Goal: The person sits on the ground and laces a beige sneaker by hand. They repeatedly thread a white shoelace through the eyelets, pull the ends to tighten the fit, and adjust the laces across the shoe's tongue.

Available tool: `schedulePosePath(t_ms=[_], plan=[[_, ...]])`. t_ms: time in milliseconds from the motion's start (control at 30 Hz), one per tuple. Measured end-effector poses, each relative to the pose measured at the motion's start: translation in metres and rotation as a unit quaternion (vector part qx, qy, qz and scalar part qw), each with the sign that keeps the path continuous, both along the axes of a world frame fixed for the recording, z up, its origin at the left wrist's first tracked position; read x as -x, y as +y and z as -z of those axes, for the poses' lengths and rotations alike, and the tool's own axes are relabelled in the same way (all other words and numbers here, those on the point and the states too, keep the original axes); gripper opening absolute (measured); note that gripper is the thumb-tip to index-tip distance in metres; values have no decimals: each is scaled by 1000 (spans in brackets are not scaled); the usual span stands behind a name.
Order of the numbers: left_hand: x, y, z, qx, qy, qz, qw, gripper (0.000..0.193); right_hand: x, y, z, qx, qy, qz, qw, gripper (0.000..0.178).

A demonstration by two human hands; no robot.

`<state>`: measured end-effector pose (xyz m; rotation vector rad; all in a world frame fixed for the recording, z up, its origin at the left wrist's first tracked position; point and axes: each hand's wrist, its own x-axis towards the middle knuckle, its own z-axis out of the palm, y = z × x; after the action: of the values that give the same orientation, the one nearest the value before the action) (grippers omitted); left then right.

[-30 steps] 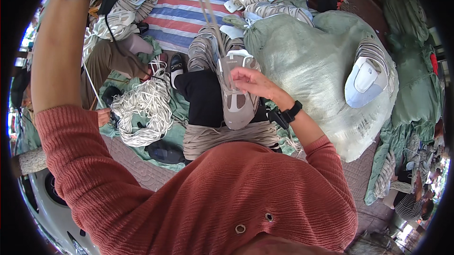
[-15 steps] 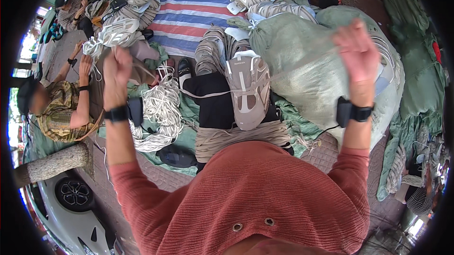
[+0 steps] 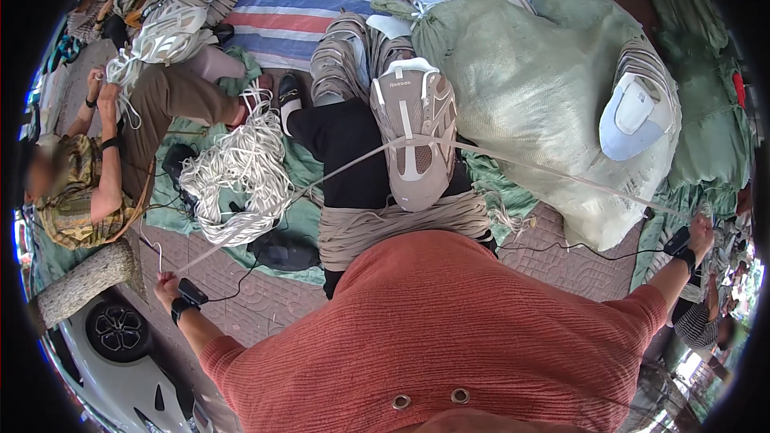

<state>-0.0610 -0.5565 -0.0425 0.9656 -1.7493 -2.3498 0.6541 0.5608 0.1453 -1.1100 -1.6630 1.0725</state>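
Note:
A greige shoe upper (image 3: 415,168), with pale trim at its opening, rests on my lap against my black trousers. A flat greige shoelace (image 3: 529,165) runs through its front, drawn out straight to both sides. My left hand (image 3: 167,287), low at the left, is closed on one end of the lace. Far out to the right, my right hand (image 3: 701,234) is closed on the other end. Across my thighs lies a thick bundle of greige laces (image 3: 401,232). Behind the upper stand stacked shoe uppers (image 3: 341,60).
A tangled heap of white laces (image 3: 245,168) lies on green sacking to the left. Bulging pale-green sacks (image 3: 529,88) stand at the right, with more uppers (image 3: 642,108) on them. A co-worker (image 3: 88,176) sits at the left, beside a stone post (image 3: 84,282) and a parked car (image 3: 128,353).
Both hands have swung down and outward from raised positions, drawing the lace from slack to taut. The upper stays on my lap; the view has shifted slightly.

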Motion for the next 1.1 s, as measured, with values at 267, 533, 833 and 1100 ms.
schedulePosePath(t_ms=[267, 533, 833, 1100], plan=[[-35, 345, -49, 157, 48, 506, 847, 39, 258, -142, 79, 366, 173, -153, 901, 31], [-113, 546, -79, 80, 142, 705, 690, 13, 493, -380, 72, 152, -150, -599, 772, 34], [-108, 520, -67, 224, 163, 687, 671, 9, 507, -371, 103, 137, -233, -656, 705, 16], [-111, 536, -66, 94, 187, 684, 698, 9, 514, -380, 100, 195, -206, -657, 699, 20]])
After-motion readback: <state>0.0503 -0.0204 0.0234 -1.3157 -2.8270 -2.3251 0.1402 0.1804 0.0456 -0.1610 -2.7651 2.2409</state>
